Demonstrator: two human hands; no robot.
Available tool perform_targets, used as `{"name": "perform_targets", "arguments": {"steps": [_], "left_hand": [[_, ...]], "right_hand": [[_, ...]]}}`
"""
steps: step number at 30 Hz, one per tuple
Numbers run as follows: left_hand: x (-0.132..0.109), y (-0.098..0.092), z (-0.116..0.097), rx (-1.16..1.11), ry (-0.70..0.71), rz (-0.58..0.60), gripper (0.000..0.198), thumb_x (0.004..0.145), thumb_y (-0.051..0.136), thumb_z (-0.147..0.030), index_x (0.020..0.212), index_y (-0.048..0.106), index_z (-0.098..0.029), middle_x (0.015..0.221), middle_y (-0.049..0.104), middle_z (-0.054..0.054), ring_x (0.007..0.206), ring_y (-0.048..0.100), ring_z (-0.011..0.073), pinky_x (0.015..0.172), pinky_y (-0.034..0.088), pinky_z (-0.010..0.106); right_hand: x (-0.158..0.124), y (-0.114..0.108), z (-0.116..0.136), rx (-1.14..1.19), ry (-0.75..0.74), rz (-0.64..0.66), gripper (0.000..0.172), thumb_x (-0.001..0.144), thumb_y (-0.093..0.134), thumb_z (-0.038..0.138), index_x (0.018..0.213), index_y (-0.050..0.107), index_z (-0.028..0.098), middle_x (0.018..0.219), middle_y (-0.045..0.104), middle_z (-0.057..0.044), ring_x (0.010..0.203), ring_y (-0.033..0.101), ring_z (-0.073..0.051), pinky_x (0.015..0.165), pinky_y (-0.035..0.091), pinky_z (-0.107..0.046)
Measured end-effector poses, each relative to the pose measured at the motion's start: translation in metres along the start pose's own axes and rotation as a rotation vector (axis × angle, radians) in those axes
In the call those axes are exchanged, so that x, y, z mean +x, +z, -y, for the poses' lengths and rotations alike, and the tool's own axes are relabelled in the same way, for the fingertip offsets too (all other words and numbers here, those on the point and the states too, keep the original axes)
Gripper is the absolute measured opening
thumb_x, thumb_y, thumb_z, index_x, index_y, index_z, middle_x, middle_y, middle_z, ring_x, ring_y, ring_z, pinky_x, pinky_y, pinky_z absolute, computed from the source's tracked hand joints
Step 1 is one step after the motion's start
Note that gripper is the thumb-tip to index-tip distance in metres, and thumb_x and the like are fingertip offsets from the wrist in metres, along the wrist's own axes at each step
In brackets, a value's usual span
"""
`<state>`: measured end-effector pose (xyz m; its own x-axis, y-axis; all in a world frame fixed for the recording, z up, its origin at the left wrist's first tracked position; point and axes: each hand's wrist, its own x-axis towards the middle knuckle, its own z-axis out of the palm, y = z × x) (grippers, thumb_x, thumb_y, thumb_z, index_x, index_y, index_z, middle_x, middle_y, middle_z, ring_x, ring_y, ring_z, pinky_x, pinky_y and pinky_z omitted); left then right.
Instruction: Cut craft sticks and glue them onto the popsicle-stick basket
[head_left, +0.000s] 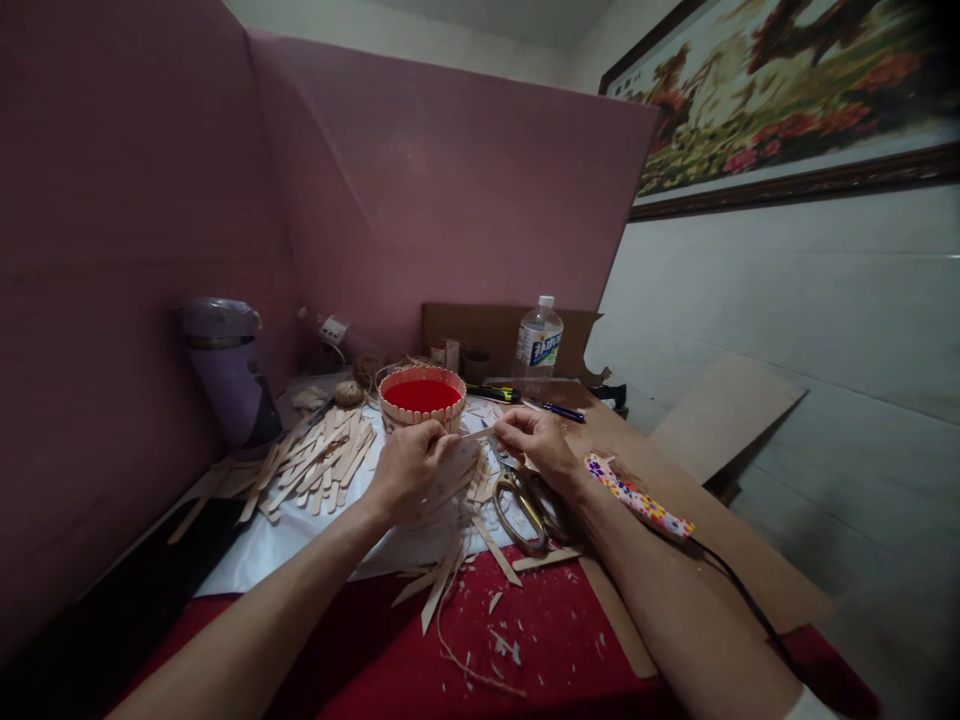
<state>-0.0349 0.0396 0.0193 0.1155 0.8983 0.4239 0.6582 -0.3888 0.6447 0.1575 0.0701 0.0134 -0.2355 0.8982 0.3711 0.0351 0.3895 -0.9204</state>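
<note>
Between my two hands a thin wooden craft stick [477,434] is stretched sideways. My left hand [412,465] pinches its left end, while the fingertips of my right hand [536,440] close on the other end. Just behind stands a round basket [421,415] with a rim of rounded stick ends and a bright red inside. Gold-handled scissors [519,510] lie below my right hand, their blades partly covered. To the left, a pile of loose craft sticks [322,460] rests on a white cloth [247,555].
A flower-patterned glue gun [637,497] with a black cord lies on the cardboard [720,540] at right. Behind are a clear bottle [538,345], a dark pen [562,411] and a twine ball [348,393]. A purple flask [229,370] stands left. Scraps litter the red cloth [555,640].
</note>
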Motion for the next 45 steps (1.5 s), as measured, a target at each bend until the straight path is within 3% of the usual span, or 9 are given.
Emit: {"name": "perform_targets", "arguments": {"steps": [10, 16, 17, 19, 23, 25, 30, 41, 45], "left_hand": [[-0.003, -0.004, -0.003, 0.169, 0.031, -0.078, 0.035, 0.080, 0.049, -0.044, 0.060, 0.056, -0.017, 0.053, 0.054, 0.000, 0.049, 0.041, 0.0099, 0.049, 0.022, 0.023], [-0.005, -0.011, -0.010, 0.095, 0.068, -0.421, 0.038, 0.084, 0.043, -0.040, 0.054, 0.047, -0.016, 0.047, 0.039, -0.004, 0.047, 0.033, 0.0079, 0.050, 0.025, 0.023], [-0.005, -0.015, -0.011, 0.076, 0.088, -0.429, 0.039, 0.084, 0.043, -0.040, 0.053, 0.046, -0.016, 0.047, 0.037, -0.005, 0.047, 0.033, 0.0077, 0.051, 0.025, 0.022], [-0.004, -0.022, -0.014, 0.067, 0.149, -0.257, 0.038, 0.081, 0.047, -0.039, 0.051, 0.047, -0.016, 0.047, 0.038, -0.004, 0.047, 0.033, 0.0073, 0.050, 0.026, 0.022], [-0.007, -0.028, -0.016, 0.220, 0.209, 0.483, 0.018, 0.067, 0.061, -0.033, 0.059, 0.061, -0.016, 0.052, 0.052, -0.002, 0.049, 0.042, 0.0090, 0.046, 0.026, 0.021], [-0.010, -0.025, -0.015, 0.398, 0.206, 0.635, 0.012, 0.060, 0.063, -0.029, 0.063, 0.065, -0.018, 0.056, 0.058, 0.000, 0.051, 0.047, 0.0122, 0.046, 0.026, 0.023], [-0.013, -0.021, -0.009, 0.639, 0.184, 0.612, 0.014, 0.060, 0.052, -0.019, 0.064, 0.066, -0.017, 0.063, 0.063, 0.008, 0.055, 0.053, 0.0183, 0.049, 0.030, 0.027], [-0.012, -0.027, -0.015, 0.481, 0.133, 0.717, 0.007, 0.058, 0.049, -0.018, 0.054, 0.054, -0.017, 0.051, 0.050, 0.001, 0.048, 0.040, 0.0120, 0.049, 0.030, 0.026], [-0.012, -0.027, -0.018, 0.164, 0.036, 0.816, 0.008, 0.068, 0.045, -0.022, 0.067, 0.051, -0.017, 0.056, 0.054, -0.001, 0.045, 0.043, 0.0092, 0.044, 0.031, 0.021]], "right_hand": [[0.000, -0.003, -0.002, 0.055, -0.017, 0.009, 0.022, 0.069, 0.065, 0.033, 0.060, 0.057, 0.015, 0.048, 0.054, 0.004, 0.039, 0.037, -0.006, 0.039, 0.026, -0.019], [0.000, -0.008, -0.004, 0.143, -0.021, -0.113, 0.021, 0.070, 0.064, 0.033, 0.060, 0.055, 0.016, 0.049, 0.051, 0.004, 0.040, 0.037, -0.006, 0.038, 0.025, -0.019], [0.000, -0.009, -0.005, 0.157, -0.022, -0.149, 0.021, 0.070, 0.063, 0.033, 0.060, 0.055, 0.017, 0.049, 0.050, 0.005, 0.040, 0.037, -0.006, 0.038, 0.025, -0.019], [0.002, -0.010, -0.007, 0.178, -0.021, -0.220, 0.020, 0.070, 0.063, 0.033, 0.062, 0.055, 0.017, 0.049, 0.050, 0.005, 0.040, 0.037, -0.005, 0.037, 0.025, -0.018], [0.005, -0.012, -0.012, 0.189, -0.003, -0.311, 0.021, 0.069, 0.065, 0.034, 0.062, 0.055, 0.016, 0.049, 0.052, 0.005, 0.038, 0.036, -0.005, 0.035, 0.025, -0.018], [0.006, -0.012, -0.015, 0.191, 0.004, -0.333, 0.021, 0.068, 0.065, 0.034, 0.062, 0.055, 0.016, 0.048, 0.052, 0.005, 0.037, 0.036, -0.005, 0.035, 0.024, -0.018], [0.008, -0.013, -0.018, 0.196, 0.010, -0.365, 0.023, 0.067, 0.065, 0.035, 0.061, 0.055, 0.016, 0.047, 0.051, 0.005, 0.036, 0.035, -0.004, 0.034, 0.024, -0.018], [0.006, -0.011, -0.015, 0.198, 0.008, -0.357, 0.022, 0.067, 0.066, 0.035, 0.061, 0.055, 0.016, 0.047, 0.051, 0.005, 0.036, 0.035, -0.005, 0.034, 0.024, -0.019], [0.004, -0.010, -0.010, 0.206, -0.020, -0.348, 0.022, 0.069, 0.064, 0.036, 0.063, 0.053, 0.017, 0.048, 0.051, 0.005, 0.037, 0.036, -0.006, 0.035, 0.025, -0.019]]}}
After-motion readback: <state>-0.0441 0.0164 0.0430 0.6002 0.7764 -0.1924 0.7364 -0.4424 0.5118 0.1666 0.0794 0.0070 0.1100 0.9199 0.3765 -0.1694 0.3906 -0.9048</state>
